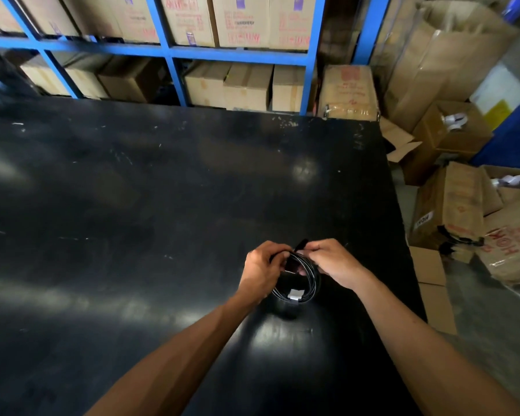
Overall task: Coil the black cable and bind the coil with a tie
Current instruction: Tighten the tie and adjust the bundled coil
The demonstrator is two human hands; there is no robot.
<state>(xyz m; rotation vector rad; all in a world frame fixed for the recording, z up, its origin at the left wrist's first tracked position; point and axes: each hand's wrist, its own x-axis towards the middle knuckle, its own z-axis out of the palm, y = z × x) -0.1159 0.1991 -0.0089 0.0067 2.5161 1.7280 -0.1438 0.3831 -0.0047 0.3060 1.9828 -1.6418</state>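
Glossy black cable coil [297,283] hangs upright just above the dark scuffed table [162,190], btwn both hands. Left hand [263,270] clenches coil's left side; right hand [332,262] pinches its top, w/ a black end poking up there. Tie not identifiable.

A wide black table [162,205], scuffed and glossy with soft light reflections, spreads out ahead of the hands and far to their left. Beyond the hands, at the table's far edge, stands a blue metal rack [174,52] with two visible levels, both packed with brown cardboard boxes [246,82] printed in red. To the right of the hands, past the table's edge, more cardboard boxes [451,202] lie heaped on the floor, some open, one [454,127] showing white items inside.
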